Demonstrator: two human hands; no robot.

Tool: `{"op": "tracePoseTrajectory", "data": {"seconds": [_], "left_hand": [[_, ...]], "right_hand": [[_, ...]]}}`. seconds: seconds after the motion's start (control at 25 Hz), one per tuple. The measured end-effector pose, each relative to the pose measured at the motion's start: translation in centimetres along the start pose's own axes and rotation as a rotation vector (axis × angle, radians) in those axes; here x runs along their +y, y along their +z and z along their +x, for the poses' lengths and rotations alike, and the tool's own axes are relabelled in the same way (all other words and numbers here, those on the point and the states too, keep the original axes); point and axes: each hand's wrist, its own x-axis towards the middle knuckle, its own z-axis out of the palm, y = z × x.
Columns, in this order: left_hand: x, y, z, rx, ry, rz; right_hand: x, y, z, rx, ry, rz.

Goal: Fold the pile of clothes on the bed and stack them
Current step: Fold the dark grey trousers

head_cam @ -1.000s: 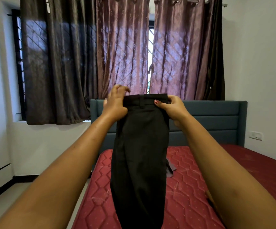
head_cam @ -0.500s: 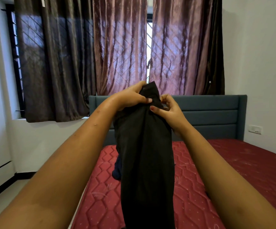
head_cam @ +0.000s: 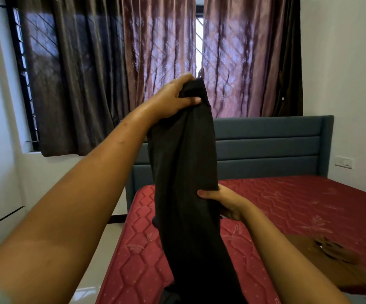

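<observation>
My left hand is up high, and its fingers and thumb are curled tight round the top end of the black trousers. The trousers hang straight down from that hand in one long dark strip, in the air above the near end of the bed. Lower down, on the right edge of the strip, my right hand holds the cloth with the thumb on the front. Far left there is a window with dark bars in a white wall. Next come the curtains, brown and then pinkish purple, with a thin bright gap in the middle. Under them stands a blue headboard, and in front of it lies the red mattress with its stitched pattern. A brown cloth lies on the mattress near my right arm. A white switch sits on the right wall. The bottom of the trousers is cut off by the picture edge, my right fingers are hidden behind the cloth, and the brown cloth is too blurry to tell what it is
</observation>
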Motion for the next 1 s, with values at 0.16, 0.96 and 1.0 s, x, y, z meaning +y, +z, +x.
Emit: {"op": "tracePoseTrajectory", "data": {"seconds": [0.16, 0.96, 1.0], "left_hand": [[-0.3, -1.4, 1.0, 0.196, 0.071, 0.156], [-27.6, 4.1, -18.7, 0.24, -0.442, 0.652], [-29.0, 6.2, -23.4, 0.198, -0.509, 0.639]], "right_hand": [[5.1, 1.0, -0.6, -0.282, 0.248, -0.4], [8.2, -15.1, 4.4, 0.917, -0.433, -1.739], [12.9, -14.5, 3.5, 0.707, -0.299, -1.703]]}}
